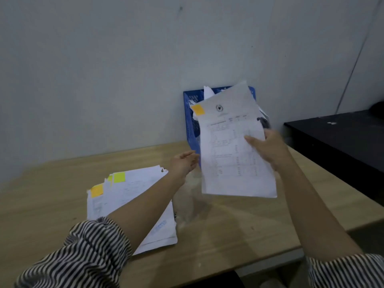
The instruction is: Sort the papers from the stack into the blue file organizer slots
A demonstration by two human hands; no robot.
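The right hand (268, 148) is in the middle right of the frame. Its thumb and fingers pinch the right edge of a white printed paper sheet with an orange sticky note on its top left corner (232, 142). The sheet is up in the air, standing nearly straight and leaning a little. It hangs in front of the blue plastic file organizer with mesh sides (192, 121), which stands at the back of the light wooden bench (239, 225) against the grey wall. Some white papers already poke out of the top of the organizer.

The left hand (184, 163) is in the middle of the frame, just beside the left edge of the held sheet. Its fingers are loose and a bit curled, and it seems to hold nothing. I cannot tell if it touches the sheet.

The messy stack of white papers with yellow and orange sticky notes (128, 204) lies flat on the bench in the lower left, partly under the left arm in its striped sleeve.

I think this step is carrying one sheet to its slot. The next move calls for lifting the bottom edge of the sheet over the organizer's top, picking the right slot, and sliding it down straight. The thin paper could bend or catch on the papers already inside.
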